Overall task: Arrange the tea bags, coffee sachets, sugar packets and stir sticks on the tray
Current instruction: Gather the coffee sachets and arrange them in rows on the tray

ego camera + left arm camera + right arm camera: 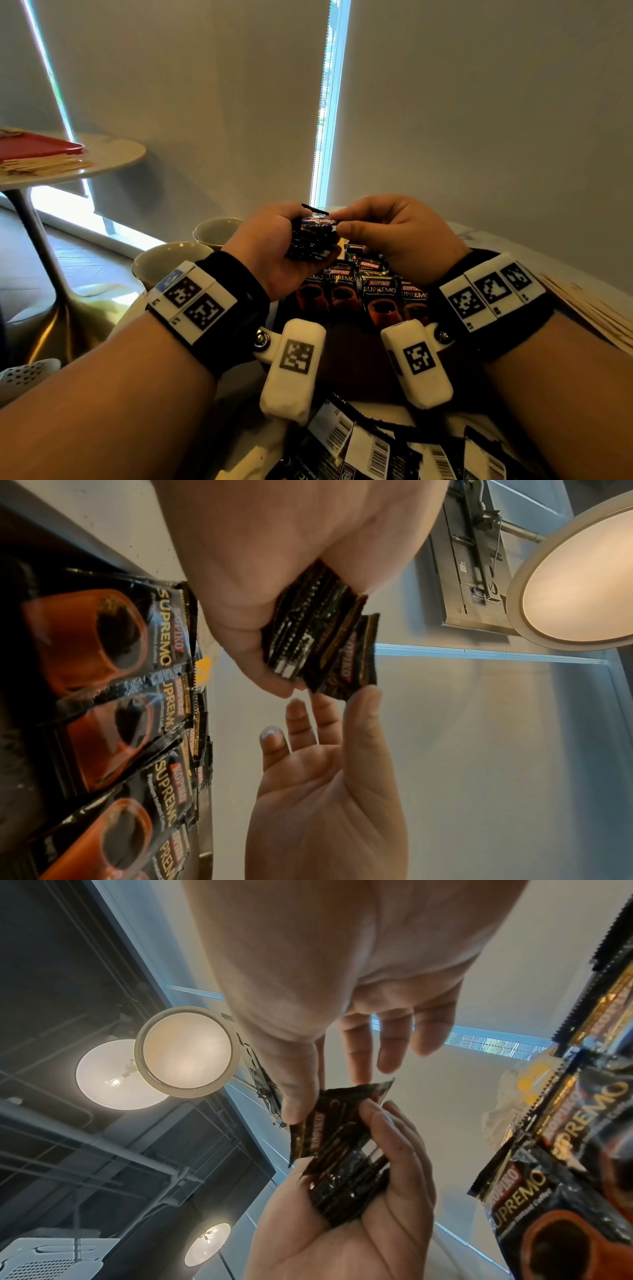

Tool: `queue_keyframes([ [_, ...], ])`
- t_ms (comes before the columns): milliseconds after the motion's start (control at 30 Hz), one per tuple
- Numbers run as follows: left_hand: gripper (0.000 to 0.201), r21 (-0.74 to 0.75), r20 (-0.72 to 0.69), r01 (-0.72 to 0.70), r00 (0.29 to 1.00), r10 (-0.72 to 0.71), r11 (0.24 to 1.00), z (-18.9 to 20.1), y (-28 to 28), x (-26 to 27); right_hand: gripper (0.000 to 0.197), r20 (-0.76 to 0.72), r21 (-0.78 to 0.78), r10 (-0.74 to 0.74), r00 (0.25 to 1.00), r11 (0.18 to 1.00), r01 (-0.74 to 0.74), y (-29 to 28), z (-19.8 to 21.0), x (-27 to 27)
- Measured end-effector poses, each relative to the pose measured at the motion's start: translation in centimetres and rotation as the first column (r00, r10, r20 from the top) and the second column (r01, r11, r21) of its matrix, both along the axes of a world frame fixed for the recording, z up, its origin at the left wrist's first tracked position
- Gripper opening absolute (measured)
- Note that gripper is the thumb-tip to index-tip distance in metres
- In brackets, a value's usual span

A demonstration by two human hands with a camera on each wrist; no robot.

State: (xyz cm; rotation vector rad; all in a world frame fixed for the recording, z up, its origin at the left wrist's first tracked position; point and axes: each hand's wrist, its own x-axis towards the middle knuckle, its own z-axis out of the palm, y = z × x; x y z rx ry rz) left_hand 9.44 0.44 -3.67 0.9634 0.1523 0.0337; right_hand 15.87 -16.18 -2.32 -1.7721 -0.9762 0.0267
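My left hand is raised over the table and grips a stack of black coffee sachets, which the left wrist view shows edge-on. My right hand pinches the top sachet of that stack between thumb and fingers. Below the hands, a row of Kopiko Supremo sachets lies face up side by side on the dark tray. More sachets lie face down near me, barcodes up. Wooden stir sticks lie at the right.
Two pale cups stand left of the tray. A clear packet with a yellow mark lies beyond the sachet row. A second round table at the far left bears a red tray and more stir sticks.
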Motion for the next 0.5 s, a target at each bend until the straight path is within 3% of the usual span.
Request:
queue_keyframes([
  [67,0.024,0.014,0.006,-0.001,1.000,0.000,1.000,0.02,-0.13,-0.03,0.007,0.005,0.001,0.004,1.000,1.000,-0.004,-0.12,0.01,-0.03],
  [500,0.026,0.070,-0.040,-0.034,0.999,0.037,0.997,0.11,-0.57,-0.23,0.017,0.048,0.050,-0.196,0.979,0.980,0.194,0.09,-0.13,-0.20],
])
